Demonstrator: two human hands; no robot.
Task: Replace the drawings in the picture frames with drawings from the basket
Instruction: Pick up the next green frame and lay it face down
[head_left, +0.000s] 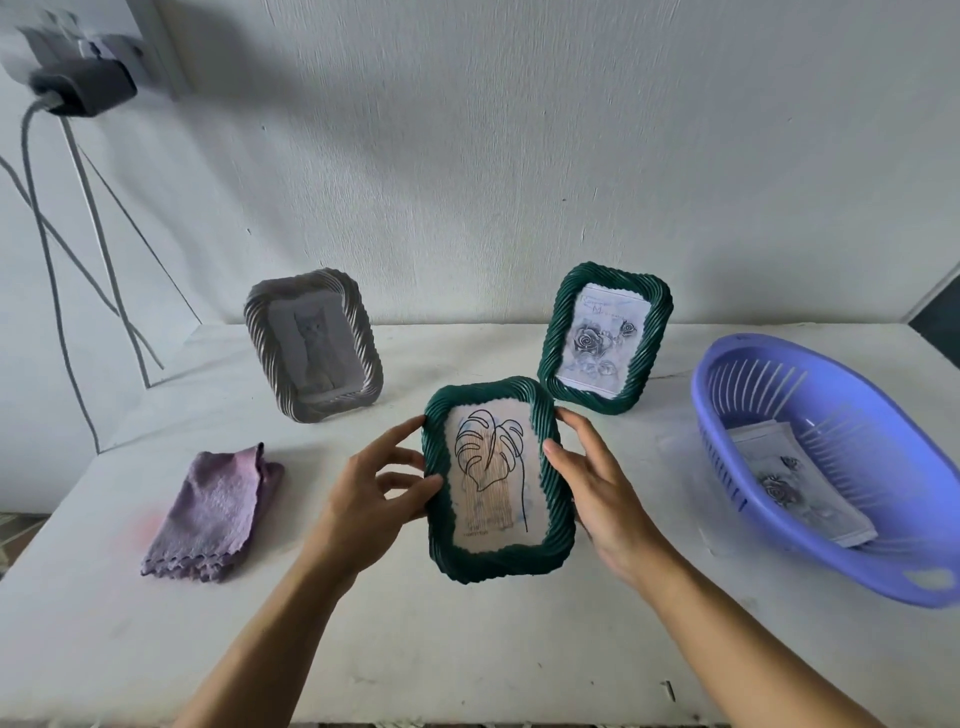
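Cloth (215, 512) left, basket (831, 545) right, held frame (500, 480) between.

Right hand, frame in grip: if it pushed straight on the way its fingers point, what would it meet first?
Likely the standing green frame with the rose drawing, which sits just beyond the fingers of the right hand, which holds the leaf frame. Depth is unclear, so the gap cannot be judged.
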